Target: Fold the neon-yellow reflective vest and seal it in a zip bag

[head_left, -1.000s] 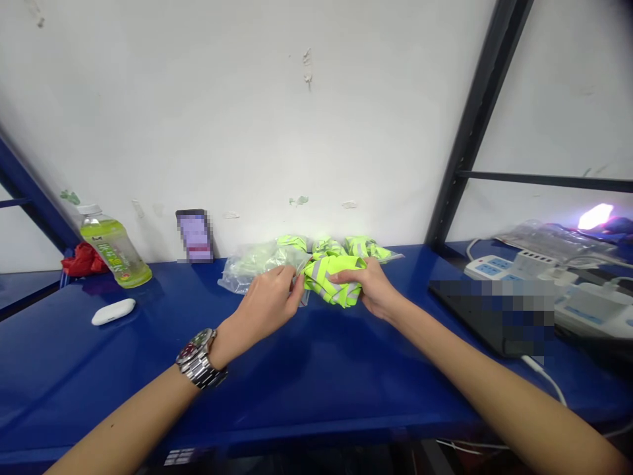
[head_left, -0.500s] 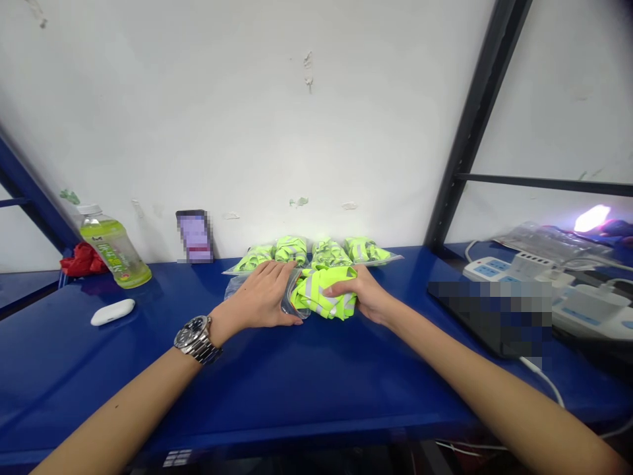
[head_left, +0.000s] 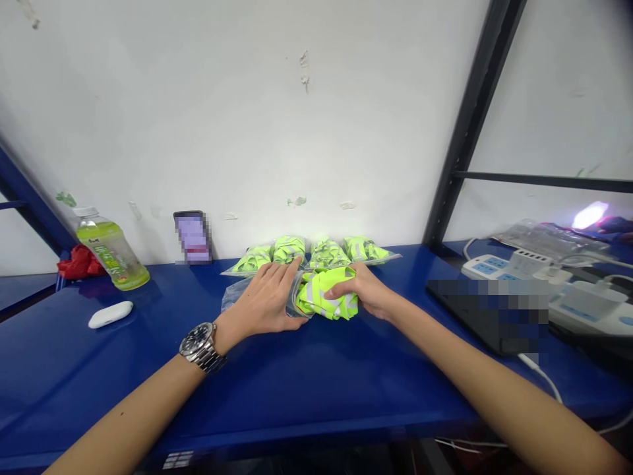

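A folded neon-yellow reflective vest (head_left: 324, 290) with silver stripes is gripped by my right hand (head_left: 368, 289), its thumb pressed on the near face. Its left end sits in the mouth of a clear plastic bag (head_left: 231, 291). My left hand (head_left: 267, 295), with a metal watch at the wrist, is closed around that mouth, thumb below and fingers above. Most of the bag is hidden behind the left hand. Along the wall behind lie several bagged neon-yellow vests (head_left: 366, 249) in a row.
The blue table (head_left: 316, 389) meets a white wall. To the left are a drink bottle (head_left: 113, 254), a red cloth (head_left: 82, 262), a white case (head_left: 111, 315) and a propped phone (head_left: 192, 236). At right lie power strips (head_left: 487, 266), cables and a dark, blurred-out device (head_left: 465, 313).
The vest's left end is slightly deeper in the bag mouth. My left hand has shifted a little and its fingers have lifted. The whole view has tilted slightly.
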{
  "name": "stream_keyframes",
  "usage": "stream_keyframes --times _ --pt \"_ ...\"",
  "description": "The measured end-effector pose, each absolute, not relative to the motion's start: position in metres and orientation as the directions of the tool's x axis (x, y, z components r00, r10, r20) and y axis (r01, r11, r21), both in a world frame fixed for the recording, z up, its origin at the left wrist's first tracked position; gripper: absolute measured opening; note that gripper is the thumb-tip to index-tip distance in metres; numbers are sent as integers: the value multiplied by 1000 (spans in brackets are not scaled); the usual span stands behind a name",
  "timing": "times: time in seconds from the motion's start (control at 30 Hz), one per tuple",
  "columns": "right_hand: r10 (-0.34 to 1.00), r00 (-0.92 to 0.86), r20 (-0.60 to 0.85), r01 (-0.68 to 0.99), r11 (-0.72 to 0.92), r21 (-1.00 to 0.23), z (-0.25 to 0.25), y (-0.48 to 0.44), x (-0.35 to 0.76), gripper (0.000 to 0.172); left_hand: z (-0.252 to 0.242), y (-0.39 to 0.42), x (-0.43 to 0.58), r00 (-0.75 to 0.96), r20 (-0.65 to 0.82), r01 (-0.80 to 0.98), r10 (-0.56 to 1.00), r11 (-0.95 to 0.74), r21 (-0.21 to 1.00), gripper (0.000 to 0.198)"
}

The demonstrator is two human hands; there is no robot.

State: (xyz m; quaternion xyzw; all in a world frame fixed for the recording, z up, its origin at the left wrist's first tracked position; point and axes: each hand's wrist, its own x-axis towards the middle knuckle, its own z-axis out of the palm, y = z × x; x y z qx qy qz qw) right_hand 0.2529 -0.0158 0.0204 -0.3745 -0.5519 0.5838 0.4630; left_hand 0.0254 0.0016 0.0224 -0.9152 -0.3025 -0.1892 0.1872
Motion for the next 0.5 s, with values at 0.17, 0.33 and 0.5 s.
stream_keyframes --times 0.17,0.33,0.5 --pt "938 -340 72 -69 51 -996 20 -18 252 34 18 -2 34 764 424 608 486 -762 -222 108" --pt "934 -345 93 3 101 -995 22 -19 251 22 14 -5 40 758 435 596 487 -788 -156 108" --pt "912 -386 138 93 187 -978 21 -18 252 16 13 -4 44 750 448 564 487 -825 -47 114"
